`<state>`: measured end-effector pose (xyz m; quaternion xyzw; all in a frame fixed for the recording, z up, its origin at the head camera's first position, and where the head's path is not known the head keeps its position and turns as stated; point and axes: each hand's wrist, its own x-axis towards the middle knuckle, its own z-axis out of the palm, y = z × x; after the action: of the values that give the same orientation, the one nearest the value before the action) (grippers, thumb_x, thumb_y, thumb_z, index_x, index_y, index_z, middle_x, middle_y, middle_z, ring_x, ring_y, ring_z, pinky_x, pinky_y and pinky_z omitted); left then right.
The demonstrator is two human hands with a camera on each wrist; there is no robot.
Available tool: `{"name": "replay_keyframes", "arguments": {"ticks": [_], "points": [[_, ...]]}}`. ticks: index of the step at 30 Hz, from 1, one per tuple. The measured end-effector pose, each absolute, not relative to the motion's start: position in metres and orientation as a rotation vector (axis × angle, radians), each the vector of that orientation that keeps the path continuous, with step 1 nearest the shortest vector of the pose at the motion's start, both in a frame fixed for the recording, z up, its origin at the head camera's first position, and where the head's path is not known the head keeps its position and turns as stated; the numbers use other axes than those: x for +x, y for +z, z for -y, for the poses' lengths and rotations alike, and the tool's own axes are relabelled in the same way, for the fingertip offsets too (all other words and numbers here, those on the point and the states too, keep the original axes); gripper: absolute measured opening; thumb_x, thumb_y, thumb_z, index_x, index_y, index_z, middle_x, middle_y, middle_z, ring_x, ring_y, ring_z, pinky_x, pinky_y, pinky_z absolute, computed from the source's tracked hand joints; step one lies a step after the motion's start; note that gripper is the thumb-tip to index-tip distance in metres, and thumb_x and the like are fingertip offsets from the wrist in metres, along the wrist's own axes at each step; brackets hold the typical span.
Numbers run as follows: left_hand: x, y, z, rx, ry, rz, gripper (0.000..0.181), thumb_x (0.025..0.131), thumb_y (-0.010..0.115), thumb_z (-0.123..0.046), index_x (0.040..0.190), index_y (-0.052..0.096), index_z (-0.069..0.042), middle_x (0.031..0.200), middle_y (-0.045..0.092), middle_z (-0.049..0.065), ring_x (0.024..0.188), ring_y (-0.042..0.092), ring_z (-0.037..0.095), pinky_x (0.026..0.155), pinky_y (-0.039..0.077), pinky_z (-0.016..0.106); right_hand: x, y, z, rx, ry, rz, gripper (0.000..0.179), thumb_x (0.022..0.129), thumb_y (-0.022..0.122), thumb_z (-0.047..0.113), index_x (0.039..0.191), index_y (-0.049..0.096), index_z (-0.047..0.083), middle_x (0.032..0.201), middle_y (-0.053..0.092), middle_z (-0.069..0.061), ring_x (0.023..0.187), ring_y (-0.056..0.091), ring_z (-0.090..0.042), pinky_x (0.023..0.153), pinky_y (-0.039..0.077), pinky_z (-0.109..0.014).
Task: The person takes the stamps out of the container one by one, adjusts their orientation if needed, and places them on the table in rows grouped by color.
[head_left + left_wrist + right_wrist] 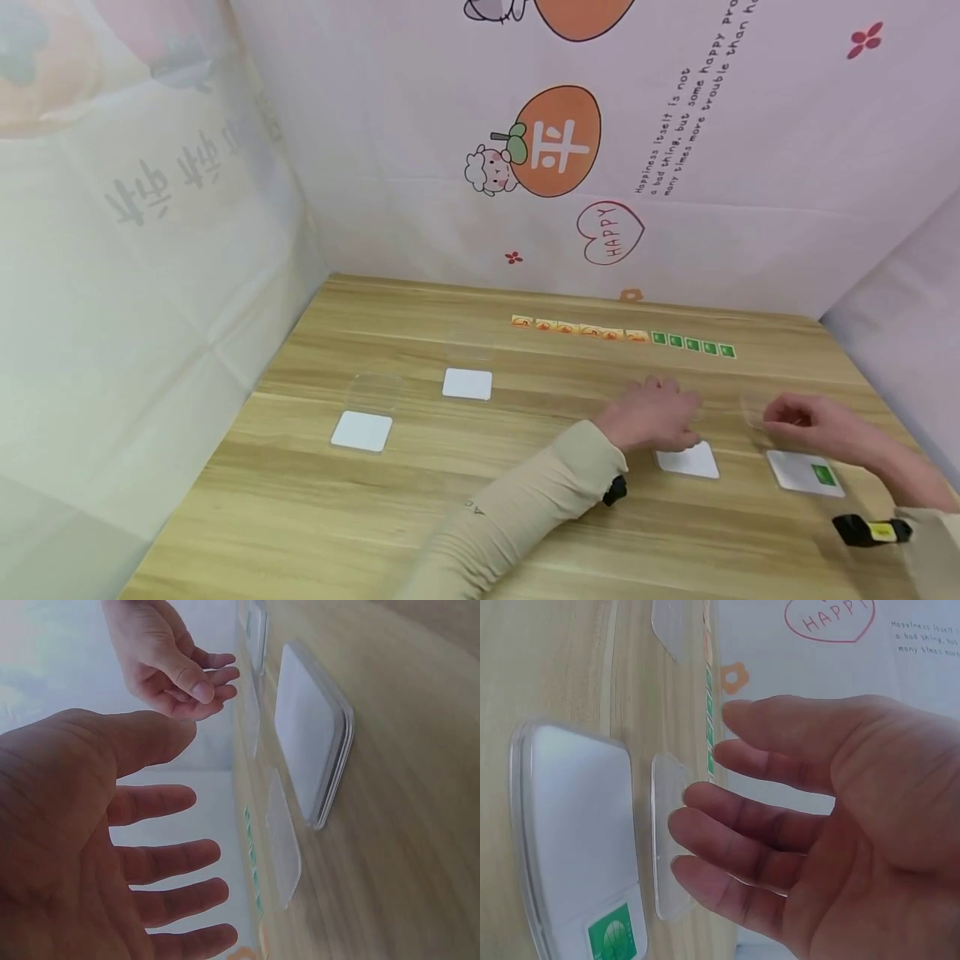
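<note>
My left hand [648,417] hovers just over a white card in a clear case [692,463]. In the left wrist view, its fingers [169,862] are spread fairly straight, holding nothing. Beyond that case lies a clear lid [283,836]. My right hand [825,427] is above another clear lid [667,847], fingers loosely bent and nothing gripped. Close to it, a second white card [795,471] in a clear case bears a green sticker [613,934] in one corner. Whether the right fingertips touch the lid, I cannot tell.
Two more white cards lie to the left, one nearer [362,431] and one farther [467,384], each with a clear lid behind. Along the back runs a row of orange stickers [566,328] and green stickers [692,345]. Printed curtains [420,167] enclose the wooden table [300,517].
</note>
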<state>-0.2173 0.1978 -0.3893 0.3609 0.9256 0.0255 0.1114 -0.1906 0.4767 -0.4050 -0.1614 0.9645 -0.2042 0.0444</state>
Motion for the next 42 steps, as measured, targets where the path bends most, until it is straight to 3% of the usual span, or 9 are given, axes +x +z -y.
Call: {"name": "replay_keyframes", "arguments": {"ticks": [9,17,24,30,36,42], "points": [[-0.21,-0.398,-0.214,1.102,-0.015,-2.715,0.027,0.095,0.05,-0.056,0.119,0.05,-0.042,0.131,0.047,-0.019,0.124,0.044,0.006,0.101,0.039,0.031,-0.183,-0.407,-0.49,-0.465,-0.662,-2.841,0.011,0.089,0.069,0.009,0.096,0.063,0.004,0.081,0.06,0.007,0.07,0.048,0.005,0.058,0.042,-0.021],[-0.202,-0.402,-0.227,1.149,0.03,-2.667,0.019,0.096,0.051,-0.053,0.105,0.051,-0.037,0.122,0.052,-0.019,0.122,0.045,0.005,0.099,0.042,0.032,-0.181,-0.408,-0.496,-0.348,-0.559,-2.771,0.023,0.088,0.072,0.019,0.104,0.064,0.004,0.084,0.06,0.0,0.071,0.046,0.004,0.06,0.039,-0.02],[-0.197,-0.406,-0.238,1.225,-0.005,-2.66,0.02,0.095,0.052,-0.053,0.097,0.05,-0.033,0.099,0.052,-0.016,0.091,0.047,0.002,0.078,0.045,0.025,-0.177,-0.412,-0.498,-0.364,-0.532,-2.777,0.019,0.088,0.071,0.018,0.101,0.064,0.005,0.08,0.057,0.002,0.07,0.043,0.003,0.06,0.036,-0.02],[-0.193,-0.406,-0.247,1.233,-0.011,-2.64,0.02,0.096,0.051,-0.053,0.105,0.049,-0.036,0.107,0.053,-0.017,0.103,0.048,0.0,0.083,0.045,0.025,-0.173,-0.411,-0.502,-0.274,-0.511,-2.749,0.023,0.089,0.071,0.021,0.103,0.063,0.005,0.079,0.055,0.002,0.068,0.042,0.002,0.06,0.036,-0.022],[-0.192,-0.409,-0.255,1.242,-0.041,-2.628,0.018,0.096,0.051,-0.051,0.106,0.05,-0.036,0.102,0.054,-0.016,0.097,0.048,0.001,0.08,0.046,0.025,-0.17,-0.414,-0.508,-0.327,-0.573,-2.724,0.021,0.091,0.068,0.016,0.103,0.061,0.001,0.08,0.056,0.001,0.069,0.043,0.003,0.059,0.037,-0.022],[-0.189,-0.411,-0.259,1.244,-0.112,-2.632,0.026,0.096,0.05,-0.053,0.117,0.048,-0.038,0.115,0.052,-0.017,0.103,0.047,0.002,0.084,0.047,0.026,-0.167,-0.417,-0.514,-0.259,-0.546,-2.729,0.023,0.089,0.07,0.02,0.103,0.061,0.003,0.079,0.056,0.002,0.068,0.043,0.003,0.058,0.038,-0.022]]}}
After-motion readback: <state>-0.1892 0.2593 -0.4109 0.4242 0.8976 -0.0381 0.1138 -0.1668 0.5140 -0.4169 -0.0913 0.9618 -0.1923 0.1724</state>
